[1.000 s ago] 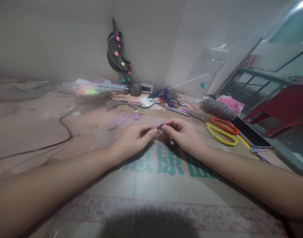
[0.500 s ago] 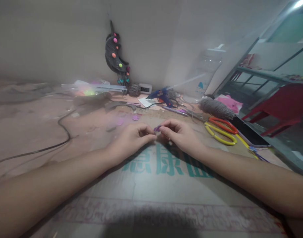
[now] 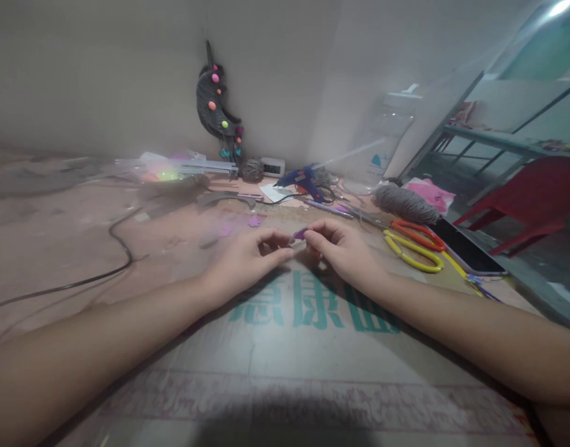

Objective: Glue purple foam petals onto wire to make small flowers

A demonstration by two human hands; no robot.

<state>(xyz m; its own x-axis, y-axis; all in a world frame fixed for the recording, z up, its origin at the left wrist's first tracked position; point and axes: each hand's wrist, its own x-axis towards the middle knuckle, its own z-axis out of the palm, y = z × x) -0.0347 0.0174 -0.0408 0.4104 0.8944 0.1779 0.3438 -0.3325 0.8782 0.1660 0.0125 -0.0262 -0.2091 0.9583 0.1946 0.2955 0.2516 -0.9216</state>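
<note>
A small purple piece (image 3: 300,235), petal-like in shape, is pinched between thumb and index finger of my right hand (image 3: 338,248). My left hand (image 3: 261,254) is just to its left, index fingertip at the piece's edge and thumb a little apart below. Both hands are above a cardboard sheet (image 3: 266,354) printed with green characters. Beyond my left hand lies a purple flower-shaped cutout (image 3: 254,221). Scissors (image 3: 413,251) with one red and one yellow handle rest right of my right hand.
At the back are a blue glue gun (image 3: 301,180), a small white digital clock (image 3: 272,166) and grey yarn (image 3: 406,202). A phone (image 3: 466,248) lies near the right edge. On the wall hangs a grey crescent decoration (image 3: 213,102). A black cable (image 3: 103,273) crosses the left side.
Both hands pinched the purple piece at first. My left thumb and finger then parted from it, while my right hand kept hold and tilted it. The camera view shifted slightly.
</note>
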